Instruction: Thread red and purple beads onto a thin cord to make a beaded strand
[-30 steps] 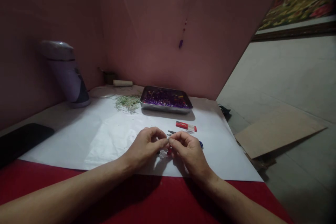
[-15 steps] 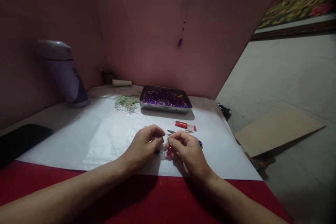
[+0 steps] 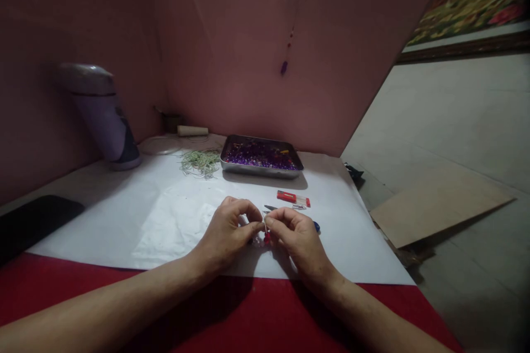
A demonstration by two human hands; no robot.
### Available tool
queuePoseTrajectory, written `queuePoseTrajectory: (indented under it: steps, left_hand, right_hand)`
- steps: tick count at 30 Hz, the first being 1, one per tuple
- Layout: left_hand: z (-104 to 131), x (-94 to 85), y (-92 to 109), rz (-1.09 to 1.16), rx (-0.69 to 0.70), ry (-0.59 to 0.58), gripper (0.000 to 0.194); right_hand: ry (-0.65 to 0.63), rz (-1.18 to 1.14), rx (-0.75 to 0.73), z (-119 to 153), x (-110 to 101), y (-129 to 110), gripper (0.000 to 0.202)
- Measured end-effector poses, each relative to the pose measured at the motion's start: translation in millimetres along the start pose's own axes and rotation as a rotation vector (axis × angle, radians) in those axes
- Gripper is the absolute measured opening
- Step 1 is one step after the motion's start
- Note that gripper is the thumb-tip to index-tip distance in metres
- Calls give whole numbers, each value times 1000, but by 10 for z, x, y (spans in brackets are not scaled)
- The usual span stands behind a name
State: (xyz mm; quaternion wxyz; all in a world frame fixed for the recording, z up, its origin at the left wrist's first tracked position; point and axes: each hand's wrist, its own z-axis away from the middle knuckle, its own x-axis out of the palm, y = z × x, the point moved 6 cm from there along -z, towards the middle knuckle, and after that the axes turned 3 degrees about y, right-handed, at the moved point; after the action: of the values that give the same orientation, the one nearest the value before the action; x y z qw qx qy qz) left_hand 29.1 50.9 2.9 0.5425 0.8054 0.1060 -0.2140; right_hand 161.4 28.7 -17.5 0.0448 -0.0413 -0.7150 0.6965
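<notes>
My left hand [image 3: 229,230] and my right hand [image 3: 297,236] meet above the white sheet [image 3: 174,220], fingertips nearly touching. Both are pinched closed around a thin cord [image 3: 265,225], which is small and hard to make out. Just below the fingertips hang or lie red beads [image 3: 267,238] and some clear beads [image 3: 256,241]. Partly behind my right hand are scissors, their blade tips [image 3: 270,208] and a blue handle [image 3: 317,226] showing on either side of it.
A metal tray [image 3: 260,171] of purple beads stands at the back, with green threads [image 3: 201,162] beside it. A red packet [image 3: 286,196] lies before it. A purple bottle [image 3: 103,118] stands back left; a black object [image 3: 41,223] lies at the left edge.
My left fingertips have moved right, closer to my right ones, and now pinch at the cord. My right hand has barely moved.
</notes>
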Motion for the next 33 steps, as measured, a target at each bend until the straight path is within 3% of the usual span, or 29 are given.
queuePoseTrajectory:
  steps: [4,9,17,33]
  left_hand:
    - [2,-22,10,16,12,23,9]
    - [16,-45,95,-28,191,71,11]
    - [52,-21,198,-210,383,42,11]
    - [34,-12,129,-186,276,64,9]
  right_hand:
    - [0,7,3,3,3,7,13]
    - [-25,0,3,9,15,-5,15]
    - [-37,-13,7,21,25,-11,13]
    - [-25,-30,6,28,27,-19,14]
